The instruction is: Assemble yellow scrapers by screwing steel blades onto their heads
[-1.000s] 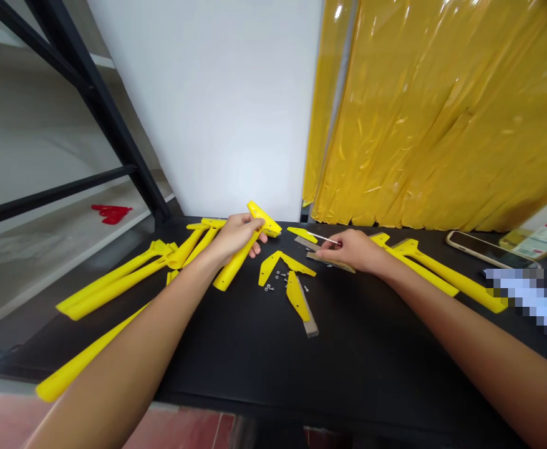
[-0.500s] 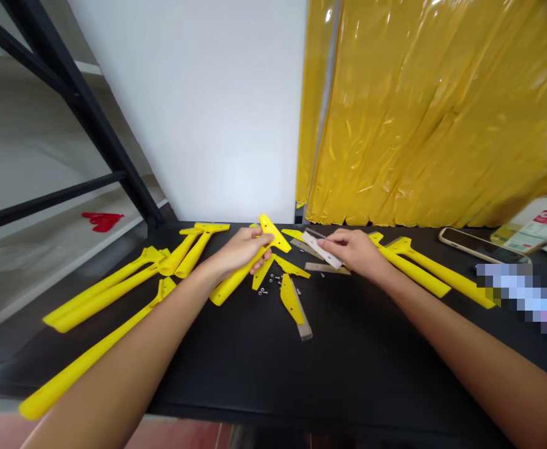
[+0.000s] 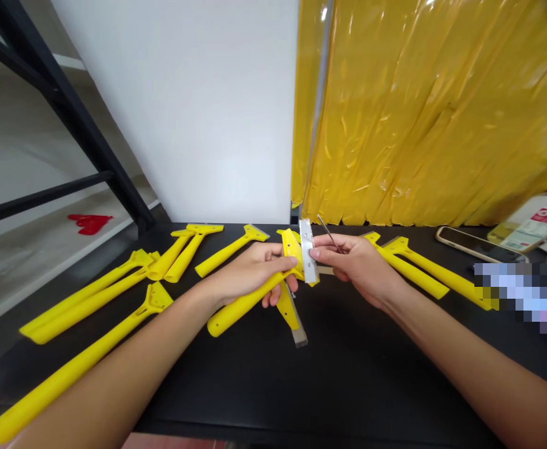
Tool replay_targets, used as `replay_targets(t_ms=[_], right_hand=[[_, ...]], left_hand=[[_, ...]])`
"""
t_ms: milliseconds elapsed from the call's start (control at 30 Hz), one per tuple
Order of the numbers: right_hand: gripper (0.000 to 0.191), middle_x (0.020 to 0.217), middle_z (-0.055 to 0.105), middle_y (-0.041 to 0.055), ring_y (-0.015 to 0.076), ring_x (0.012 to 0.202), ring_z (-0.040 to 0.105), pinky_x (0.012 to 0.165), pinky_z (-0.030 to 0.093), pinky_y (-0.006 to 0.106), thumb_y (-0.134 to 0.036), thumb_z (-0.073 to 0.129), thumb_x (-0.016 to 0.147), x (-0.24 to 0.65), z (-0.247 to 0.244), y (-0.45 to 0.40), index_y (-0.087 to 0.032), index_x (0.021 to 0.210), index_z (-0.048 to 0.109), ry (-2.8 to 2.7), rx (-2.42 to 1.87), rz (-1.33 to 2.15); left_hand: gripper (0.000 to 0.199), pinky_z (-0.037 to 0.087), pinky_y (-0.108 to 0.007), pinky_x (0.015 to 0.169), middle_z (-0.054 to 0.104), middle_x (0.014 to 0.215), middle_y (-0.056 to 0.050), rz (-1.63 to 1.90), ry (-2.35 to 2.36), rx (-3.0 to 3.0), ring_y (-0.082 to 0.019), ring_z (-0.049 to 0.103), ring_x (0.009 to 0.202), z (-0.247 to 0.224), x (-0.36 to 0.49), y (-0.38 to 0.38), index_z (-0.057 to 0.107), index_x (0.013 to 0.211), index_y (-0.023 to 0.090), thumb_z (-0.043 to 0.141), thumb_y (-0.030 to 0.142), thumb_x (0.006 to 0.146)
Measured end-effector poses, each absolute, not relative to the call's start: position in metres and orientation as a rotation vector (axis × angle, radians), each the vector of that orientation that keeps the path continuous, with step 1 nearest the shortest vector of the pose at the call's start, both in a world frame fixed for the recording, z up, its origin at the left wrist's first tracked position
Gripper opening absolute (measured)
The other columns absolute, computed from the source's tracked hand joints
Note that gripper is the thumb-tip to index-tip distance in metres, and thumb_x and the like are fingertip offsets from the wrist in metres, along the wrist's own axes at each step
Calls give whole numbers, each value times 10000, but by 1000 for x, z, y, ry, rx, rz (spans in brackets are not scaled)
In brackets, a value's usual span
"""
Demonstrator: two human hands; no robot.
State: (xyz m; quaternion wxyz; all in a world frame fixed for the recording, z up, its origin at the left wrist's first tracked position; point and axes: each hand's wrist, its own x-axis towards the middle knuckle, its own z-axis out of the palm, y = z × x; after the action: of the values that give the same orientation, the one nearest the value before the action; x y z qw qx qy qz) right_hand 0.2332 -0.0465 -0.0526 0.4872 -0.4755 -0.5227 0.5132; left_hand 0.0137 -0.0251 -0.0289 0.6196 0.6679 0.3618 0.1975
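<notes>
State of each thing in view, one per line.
Left hand: closed around yellow handle.
Right hand: gripping metal strip and thin rod.
Yellow handle: held, slanting.
Metal strip: near-upright, contact with yellow handle unclear.
Thin rod: tilted.
Other yellow handles: lying on table.
Phone: face up, screen dark.
Red piece: lying on shelf.
Yellow sheeting: hanging, wrinkled.

Toward the table's point(image 3: 371, 374) back right corner lies a phone point(image 3: 481, 245), near a labelled package point(image 3: 530, 229). Yellow sheeting point(image 3: 418, 112) hangs behind; past the left edge, a shelf point(image 3: 62, 252) bears a red object point(image 3: 90, 223).
</notes>
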Motion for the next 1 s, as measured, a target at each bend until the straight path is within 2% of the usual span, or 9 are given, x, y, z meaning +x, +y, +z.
replay_targets(t_ms=[167,333,433,533,667,767,867,933,1000], right_hand=[[315,765,665,7,58,502,347,444,245,241,-403,850,718,235,-51,-50,-197,946,779,-1295,-1141,1126],[89,866,682,46,130,613,483,549,407,301,-313,742,858,241,-56,-56,-269,889,813,-1604,-1009,197],[203,834,660,28,129,634,541,546,434,283,-213,692,900,246,-64,-55,-336,993,823,-1838,-819,-27],[325,911,721,27,147,780,670,654,531,280,-132,627,928,249,-72,-50,-337,1119,792,-1999,-733,49],[356,1151,759,42,192,1030,715,891,572,350,-102,578,928,249,-73,-48,-301,1150,772,-2018,-744,166],[267,1108,773,38,194,966,721,813,575,340,-164,609,923,242,-70,-52,-280,1095,778,-1944,-828,272],[181,986,769,35,152,718,666,619,522,297,-291,698,889,232,-70,-55,-252,1053,765,-1771,-994,496],[300,948,753,32,133,659,620,586,489,285,-341,741,853,226,-72,-54,-233,1133,721,-1615,-1051,704],[442,936,747,29,138,698,625,638,500,291,-350,770,822,222,-75,-52,-215,1229,666,-1490,-1043,880]], left_hand=[[252,469,-229,405,722,793,-53,422,832,1550,-106,578,441,-31,16,-27,586,1008,170,590,417,961],[275,447,-215,411,736,824,-71,368,863,1481,-99,569,458,-33,16,-26,569,989,173,601,443,953],[298,420,-211,396,736,803,-79,355,824,1379,-98,551,437,-33,15,-24,565,1018,169,563,464,973],[363,391,-212,374,719,773,-78,401,806,1354,-91,523,411,-32,14,-23,582,968,156,497,508,998],[233,365,-194,376,692,768,-36,429,796,1506,-60,497,408,-32,13,-24,612,970,154,626,386,952],[184,360,-195,376,670,741,-14,458,824,1533,-52,481,397,-32,15,-25,612,926,158,625,340,947],[191,357,-196,371,659,725,-3,488,838,1581,-52,476,391,-33,17,-27,603,893,164,624,347,944],[204,359,-197,372,660,726,-3,493,847,1631,-54,480,391,-33,18,-28,597,883,165,625,357,944],[215,355,-199,369,663,729,-6,481,855,1669,-57,486,392,-33,18,-29,598,884,164,617,369,949]])
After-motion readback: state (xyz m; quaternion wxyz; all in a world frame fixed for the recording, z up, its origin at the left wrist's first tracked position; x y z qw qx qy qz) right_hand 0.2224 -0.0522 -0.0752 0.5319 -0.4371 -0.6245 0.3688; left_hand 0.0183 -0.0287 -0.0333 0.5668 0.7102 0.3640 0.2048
